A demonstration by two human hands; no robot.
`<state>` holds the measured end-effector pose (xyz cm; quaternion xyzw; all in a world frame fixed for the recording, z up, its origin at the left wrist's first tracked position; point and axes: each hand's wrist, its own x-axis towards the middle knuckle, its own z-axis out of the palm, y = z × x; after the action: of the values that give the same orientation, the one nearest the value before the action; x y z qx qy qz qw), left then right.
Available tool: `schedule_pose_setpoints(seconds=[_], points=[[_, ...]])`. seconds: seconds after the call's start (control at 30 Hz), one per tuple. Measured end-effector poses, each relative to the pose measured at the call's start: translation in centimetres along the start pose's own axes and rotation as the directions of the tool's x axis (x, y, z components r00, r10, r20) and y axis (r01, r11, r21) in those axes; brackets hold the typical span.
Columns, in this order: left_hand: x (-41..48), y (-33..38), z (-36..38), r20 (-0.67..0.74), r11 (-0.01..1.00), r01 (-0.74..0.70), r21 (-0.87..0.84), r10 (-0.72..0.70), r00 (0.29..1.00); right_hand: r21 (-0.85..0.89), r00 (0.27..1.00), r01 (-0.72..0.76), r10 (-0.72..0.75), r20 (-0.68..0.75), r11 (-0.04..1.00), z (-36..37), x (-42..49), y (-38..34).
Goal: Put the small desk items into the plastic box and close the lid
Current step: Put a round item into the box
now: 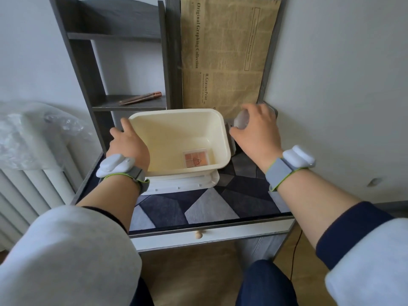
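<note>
A cream plastic box [218, 133] stands open on the desk, resting on its white lid [187, 183]. Inside, only a square label shows on the bottom [195, 159]. My left hand [128, 143] rests against the box's left rim, fingers fairly straight. My right hand [254, 131] is just right of the box, fingers curled round a small pale translucent rounded item [240, 121]. A grey handle or clip [231, 140] sticks out from the box's right side under that hand. Two copper-coloured pens [141, 98] lie on a low shelf behind the box.
A dark grey shelf unit [88, 62] rises behind the desk, with a brown newspaper-print sheet [227, 51] leaning at the back right. A patterned grey-blue mat [209, 206] covers the desktop. A drawer knob [198, 234] is below the front edge. A radiator and crumpled plastic [33, 133] are at left.
</note>
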<state>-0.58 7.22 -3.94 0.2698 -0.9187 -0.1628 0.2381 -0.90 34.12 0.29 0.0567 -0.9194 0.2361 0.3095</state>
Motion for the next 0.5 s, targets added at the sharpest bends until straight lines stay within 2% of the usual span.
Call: schedule_pose_setpoints(seconds=[0.13,0.23,0.37,0.5], points=[[0.0,0.1,0.0,0.015,1.000,0.009,-0.023,-0.009,1.000,0.110,0.988,0.155,-0.156,-0.006,0.982,0.7,0.1,-3.8],[0.0,-0.2,0.0,0.014,0.997,-0.006,-0.075,0.007,1.000,0.163,0.959,0.268,-0.279,0.046,0.949,2.0,-0.3,-6.3],[0.3,-0.3,-0.1,0.020,0.990,0.000,-0.144,0.003,1.000,0.189,0.918,0.324,-0.356,0.176,0.927,4.3,-0.9,-8.6],[0.6,-0.7,-0.1,0.044,0.979,0.002,-0.204,0.007,0.999,0.151,0.844,0.348,-0.380,0.380,0.925,6.6,-1.1,-9.9]])
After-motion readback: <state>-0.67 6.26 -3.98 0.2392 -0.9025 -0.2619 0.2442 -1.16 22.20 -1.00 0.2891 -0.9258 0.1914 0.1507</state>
